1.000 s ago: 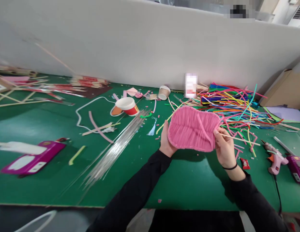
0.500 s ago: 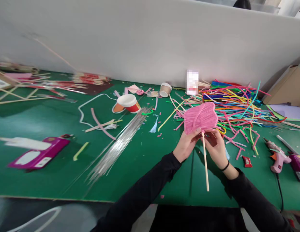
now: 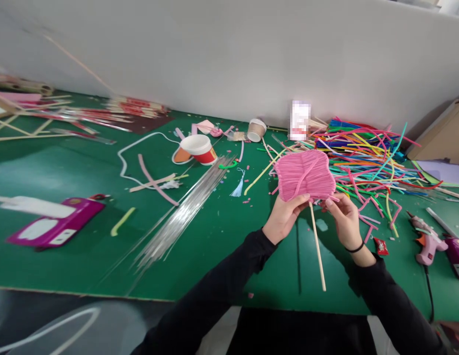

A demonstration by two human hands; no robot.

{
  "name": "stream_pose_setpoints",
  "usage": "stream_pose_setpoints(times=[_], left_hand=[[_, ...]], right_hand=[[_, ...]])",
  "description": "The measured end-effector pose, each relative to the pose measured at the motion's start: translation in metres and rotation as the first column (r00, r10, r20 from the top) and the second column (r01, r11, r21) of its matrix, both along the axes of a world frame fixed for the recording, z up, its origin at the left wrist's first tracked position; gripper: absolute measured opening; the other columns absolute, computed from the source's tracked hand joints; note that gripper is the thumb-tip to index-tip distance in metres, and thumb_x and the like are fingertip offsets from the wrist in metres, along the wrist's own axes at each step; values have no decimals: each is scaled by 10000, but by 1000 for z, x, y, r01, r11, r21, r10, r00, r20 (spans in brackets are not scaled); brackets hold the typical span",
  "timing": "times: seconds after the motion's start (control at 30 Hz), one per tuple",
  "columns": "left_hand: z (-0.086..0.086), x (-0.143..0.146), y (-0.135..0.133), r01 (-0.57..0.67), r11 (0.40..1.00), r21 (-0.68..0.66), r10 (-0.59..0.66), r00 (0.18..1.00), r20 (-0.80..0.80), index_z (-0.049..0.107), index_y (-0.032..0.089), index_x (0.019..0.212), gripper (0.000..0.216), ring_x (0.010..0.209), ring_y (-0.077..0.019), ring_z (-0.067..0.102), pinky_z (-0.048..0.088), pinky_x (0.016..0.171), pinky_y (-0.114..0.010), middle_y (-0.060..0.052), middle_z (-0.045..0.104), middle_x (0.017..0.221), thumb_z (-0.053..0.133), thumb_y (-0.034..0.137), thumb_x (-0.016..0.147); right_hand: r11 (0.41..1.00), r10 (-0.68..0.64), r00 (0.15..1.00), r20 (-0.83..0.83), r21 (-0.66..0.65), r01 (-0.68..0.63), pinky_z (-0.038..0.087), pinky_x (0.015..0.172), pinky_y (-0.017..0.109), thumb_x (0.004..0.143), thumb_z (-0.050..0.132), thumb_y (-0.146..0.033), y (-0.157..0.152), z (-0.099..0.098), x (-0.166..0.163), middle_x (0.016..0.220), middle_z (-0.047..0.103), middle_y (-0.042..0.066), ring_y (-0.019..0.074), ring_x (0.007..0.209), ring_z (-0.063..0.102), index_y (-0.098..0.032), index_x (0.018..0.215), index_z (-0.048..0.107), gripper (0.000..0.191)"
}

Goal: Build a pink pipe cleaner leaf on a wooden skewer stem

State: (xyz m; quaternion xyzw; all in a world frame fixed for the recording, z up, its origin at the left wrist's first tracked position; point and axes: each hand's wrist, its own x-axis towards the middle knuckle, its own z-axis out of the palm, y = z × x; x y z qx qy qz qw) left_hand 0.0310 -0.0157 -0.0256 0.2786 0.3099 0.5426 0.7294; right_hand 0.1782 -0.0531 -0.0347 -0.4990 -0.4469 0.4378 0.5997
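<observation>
A green table (image 3: 66,172) runs along a white wall (image 3: 214,49). A magenta box (image 3: 55,228), silver wires (image 3: 177,217) and a tipped paper cup (image 3: 198,149) lie at the left. Held above the table, the pink fan (image 3: 305,175) is pinched at its lower edge by the left hand (image 3: 285,217) and right hand (image 3: 344,222). Pipe cleaners (image 3: 363,148) and a glue gun (image 3: 425,239) lie at the right.

Pipe-cleaner fan (image 3: 305,175) was solid pink, ribbed in parallel strands. Its stick (image 3: 317,246) was pale tan. Table mat (image 3: 85,251) was dark green. Pipe-cleaner pile (image 3: 366,148) was mixed pink, yellow, blue, green and red. Paper cup (image 3: 200,150) was white with a red band. My sleeves (image 3: 222,291) were black.
</observation>
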Motion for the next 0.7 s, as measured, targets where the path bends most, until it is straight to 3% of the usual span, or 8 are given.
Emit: stream_pose_setpoints(times=[0.27, 0.47, 0.7], left_hand=[[0, -1, 2, -61, 998, 21, 61, 998, -3, 685, 184, 888, 308, 739, -147, 655, 538, 704, -272, 1, 716, 835, 835, 192, 619], [-3, 2, 0, -85, 989, 118, 96, 992, -84, 699, 167, 899, 339, 867, -196, 681, 533, 889, -358, -10, 732, 867, 858, 184, 600], [-13, 3, -1, -97, 979, 182, 132, 973, -191, 710, 155, 1015, 430, 950, -225, 681, 508, 961, -411, -59, 741, 1021, 864, 224, 619]], right_hand=[[999, 30, 1000, -4, 15, -30, 541, 722, 328, 741, 782, -458, -3, 1, -3, 835, 695, 20, 174, 762, 633, -231, 842, 675, 270], [993, 107, 974, -198, -22, -113, 552, 695, 295, 739, 798, -395, 0, -5, -4, 861, 731, 12, 170, 792, 661, -236, 903, 740, 236], [995, 80, 975, -209, -46, -91, 555, 713, 316, 690, 831, -385, 0, -9, -10, 870, 763, 9, 177, 780, 680, -240, 858, 768, 232]])
